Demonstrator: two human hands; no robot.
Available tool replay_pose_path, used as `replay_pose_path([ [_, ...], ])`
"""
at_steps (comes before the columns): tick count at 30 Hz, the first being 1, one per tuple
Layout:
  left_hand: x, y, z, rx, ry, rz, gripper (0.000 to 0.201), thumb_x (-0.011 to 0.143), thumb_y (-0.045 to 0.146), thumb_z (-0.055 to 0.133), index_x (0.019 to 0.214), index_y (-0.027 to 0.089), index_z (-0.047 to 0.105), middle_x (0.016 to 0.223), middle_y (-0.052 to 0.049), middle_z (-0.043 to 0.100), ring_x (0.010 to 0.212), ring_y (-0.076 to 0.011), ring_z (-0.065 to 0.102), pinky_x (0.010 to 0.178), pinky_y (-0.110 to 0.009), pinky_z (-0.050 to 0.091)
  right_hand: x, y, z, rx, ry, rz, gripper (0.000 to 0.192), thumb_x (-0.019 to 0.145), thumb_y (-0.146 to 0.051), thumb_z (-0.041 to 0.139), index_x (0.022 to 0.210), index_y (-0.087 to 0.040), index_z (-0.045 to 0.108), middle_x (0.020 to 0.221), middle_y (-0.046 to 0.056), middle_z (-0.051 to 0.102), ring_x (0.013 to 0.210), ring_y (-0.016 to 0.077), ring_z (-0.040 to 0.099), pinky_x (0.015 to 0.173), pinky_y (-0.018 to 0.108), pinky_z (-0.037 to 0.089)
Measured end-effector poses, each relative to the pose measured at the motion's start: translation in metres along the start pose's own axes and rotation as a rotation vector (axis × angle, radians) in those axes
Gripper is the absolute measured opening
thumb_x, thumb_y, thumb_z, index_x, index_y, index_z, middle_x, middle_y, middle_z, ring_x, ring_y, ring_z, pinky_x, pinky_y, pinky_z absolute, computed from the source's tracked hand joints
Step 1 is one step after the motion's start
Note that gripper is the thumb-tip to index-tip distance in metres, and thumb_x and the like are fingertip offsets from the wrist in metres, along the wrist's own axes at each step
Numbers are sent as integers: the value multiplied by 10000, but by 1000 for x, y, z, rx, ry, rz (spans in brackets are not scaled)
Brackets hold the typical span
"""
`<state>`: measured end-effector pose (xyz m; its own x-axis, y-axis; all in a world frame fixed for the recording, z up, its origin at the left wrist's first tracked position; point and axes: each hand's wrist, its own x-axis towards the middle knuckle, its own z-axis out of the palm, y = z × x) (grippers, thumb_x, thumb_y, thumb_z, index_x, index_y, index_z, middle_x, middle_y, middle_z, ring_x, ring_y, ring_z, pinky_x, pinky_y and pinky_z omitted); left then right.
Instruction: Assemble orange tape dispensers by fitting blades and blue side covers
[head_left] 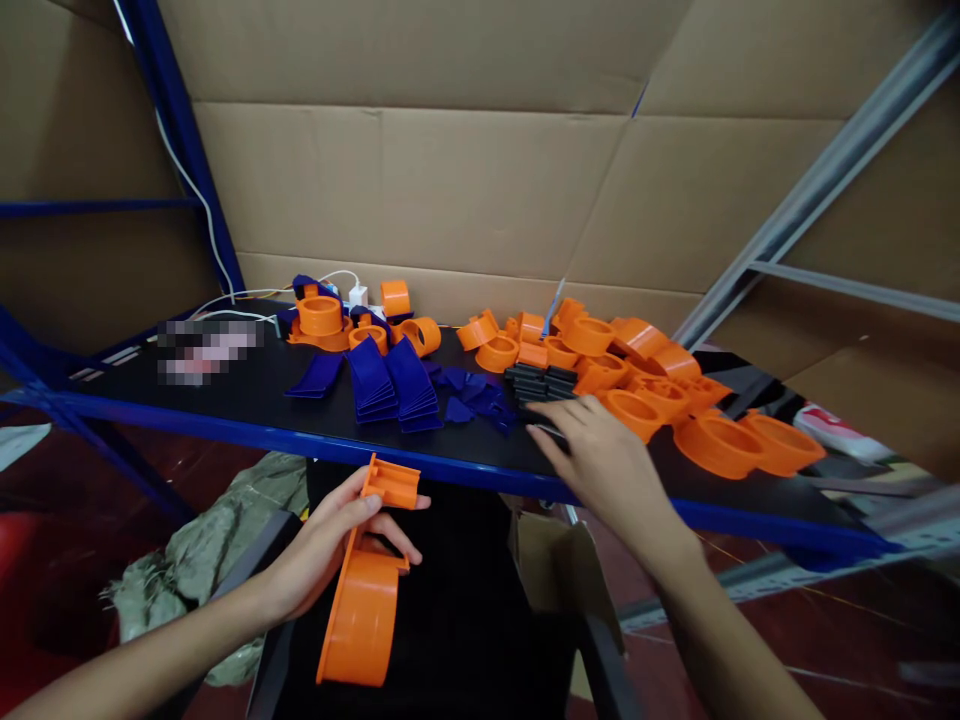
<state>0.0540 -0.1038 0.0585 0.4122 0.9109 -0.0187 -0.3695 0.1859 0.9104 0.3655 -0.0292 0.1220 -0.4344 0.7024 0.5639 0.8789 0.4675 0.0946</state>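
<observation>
Left hand (330, 545) closed around an orange plastic housing (364, 590), thumb over its ribbed top end, held below the surface (225, 400) edge. Right hand (592, 450) open, fingers flat, tips touching the stack of black strips (541, 385); nothing gripped. Just beyond those fingers: blue wedge pieces (394, 385); to their right, a heap of orange rings (675, 400). Risk: the housing is held at one end only, so its hanging weight could twist it loose; a sweeping right hand could topple the strip stack. Whether the fingertips pinch a strip is hidden. A patch far left is blurred.
</observation>
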Motion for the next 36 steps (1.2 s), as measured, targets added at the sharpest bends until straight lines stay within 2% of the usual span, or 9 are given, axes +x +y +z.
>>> replay_pose_path([
  [3, 2, -1, 0, 17, -27, -17, 350, 986, 380, 474, 1211, 135, 584, 1069, -199, 737, 745, -256, 729, 707, -383, 560, -22, 28, 1, -135, -92, 100, 310, 956, -333, 467, 1167, -262, 684, 1071, 114, 736, 1012, 336, 667, 748, 496, 569],
  [6, 3, -3, 1, 13, -60, -35, 322, 982, 364, 487, 1198, 144, 579, 1084, -190, 731, 742, -245, 726, 717, -390, 567, -38, 40, 7, -129, -130, 91, 323, 949, -285, 443, 1162, -271, 684, 1075, 96, 739, 989, 308, 683, 728, 457, 573],
  [11, 3, -5, 3, -5, -68, -38, 279, 983, 342, 482, 1163, 150, 574, 1147, -196, 712, 722, -231, 725, 691, -382, 570, -39, 47, 14, -116, -100, 146, 273, 968, -305, 442, 1015, -259, 707, 976, 74, 735, 935, 268, 696, 663, 379, 544],
  [17, 4, -5, 3, 12, -60, -50, 275, 984, 338, 480, 1158, 143, 566, 1164, -206, 711, 703, -224, 730, 661, -352, 567, -42, 50, 15, -139, -97, 93, 319, 1011, -319, 399, 1028, -198, 693, 994, 71, 715, 948, 248, 661, 674, 339, 503],
  [22, 4, -5, 3, 10, -50, -52, 262, 984, 334, 475, 1132, 139, 567, 1157, -205, 713, 683, -212, 721, 643, -341, 563, -45, 51, 16, -104, -78, 174, 317, 1008, -414, 429, 923, -198, 645, 963, 79, 693, 955, 259, 642, 684, 332, 491],
  [28, 3, -5, 4, 11, -33, -65, 255, 979, 329, 485, 1141, 147, 560, 1154, -197, 714, 685, -207, 717, 624, -328, 558, -48, 55, 18, -66, -90, 262, 350, 998, -503, 436, 933, -220, 632, 931, 50, 701, 868, 239, 680, 625, 312, 477],
  [31, 3, -5, 4, 4, -38, -72, 257, 977, 329, 489, 1147, 148, 556, 1169, -199, 707, 685, -205, 715, 624, -335, 563, -50, 60, 19, -19, -83, 263, 343, 985, -516, 468, 1017, -229, 652, 974, 42, 725, 880, 234, 697, 647, 315, 496],
  [34, 3, -6, 4, -3, -39, -75, 262, 975, 331, 495, 1157, 151, 552, 1179, -199, 702, 687, -206, 713, 625, -341, 566, -51, 69, 20, 35, -105, 221, 333, 982, -488, 491, 1146, -256, 663, 1091, 31, 735, 979, 238, 700, 756, 334, 527],
  [36, 3, -6, 4, 0, -38, -75, 263, 976, 331, 494, 1158, 150, 552, 1174, -198, 703, 689, -206, 712, 627, -342, 567, -52, 74, 20, 55, -137, 190, 320, 992, -458, 477, 1148, -267, 681, 1130, 22, 732, 1032, 241, 690, 826, 348, 528],
])
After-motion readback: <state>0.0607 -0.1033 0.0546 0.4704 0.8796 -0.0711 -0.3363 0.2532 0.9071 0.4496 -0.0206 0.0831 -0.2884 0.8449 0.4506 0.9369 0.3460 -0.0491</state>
